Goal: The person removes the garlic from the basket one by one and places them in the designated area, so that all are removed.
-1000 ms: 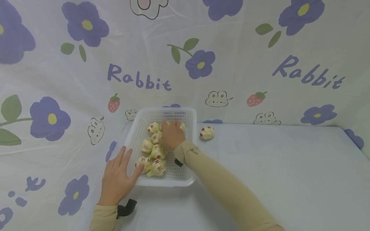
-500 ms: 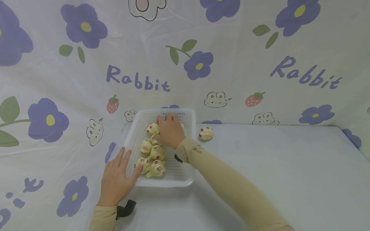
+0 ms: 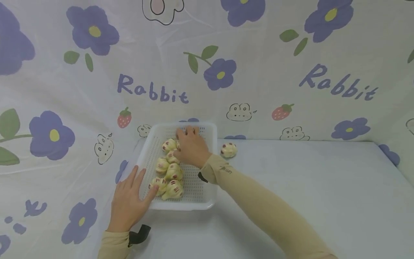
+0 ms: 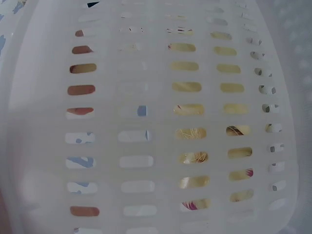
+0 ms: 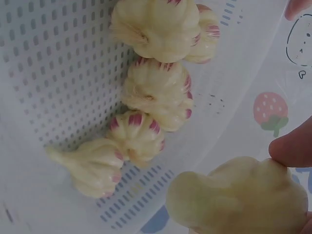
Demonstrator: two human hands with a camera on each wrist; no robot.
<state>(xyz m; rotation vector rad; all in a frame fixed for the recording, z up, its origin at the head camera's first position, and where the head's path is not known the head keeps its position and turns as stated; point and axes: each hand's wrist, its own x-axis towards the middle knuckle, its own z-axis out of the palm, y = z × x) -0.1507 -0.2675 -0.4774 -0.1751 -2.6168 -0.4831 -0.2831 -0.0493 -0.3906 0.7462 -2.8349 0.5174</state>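
A white perforated basket (image 3: 182, 205) holds several cream garlic bulbs with purple-red marks, such as the garlic bulb (image 3: 174, 189) near its front. My right hand (image 3: 193, 148) is over the back of the basket; the head view hides what lies beneath it. In the right wrist view, its thumb (image 5: 295, 146) presses on a garlic bulb (image 5: 239, 200), held above the others. My left hand (image 3: 129, 201) rests at the basket's left side with fingers straight, its thumb over the front left corner near a bulb. The left wrist view shows the slotted basket wall (image 4: 107, 122) close up.
One loose garlic bulb (image 3: 229, 150) lies on the white table (image 3: 300, 187), right of the basket. A patterned curtain (image 3: 258, 64) with flowers and "Rabbit" lettering stands right behind the table and basket, and along the left.
My right hand has shifted slightly, its fingertips reaching further toward the basket's back, and a bulb seen beside it earlier is hidden now. My left hand stays at the basket. The head view has shifted slightly.
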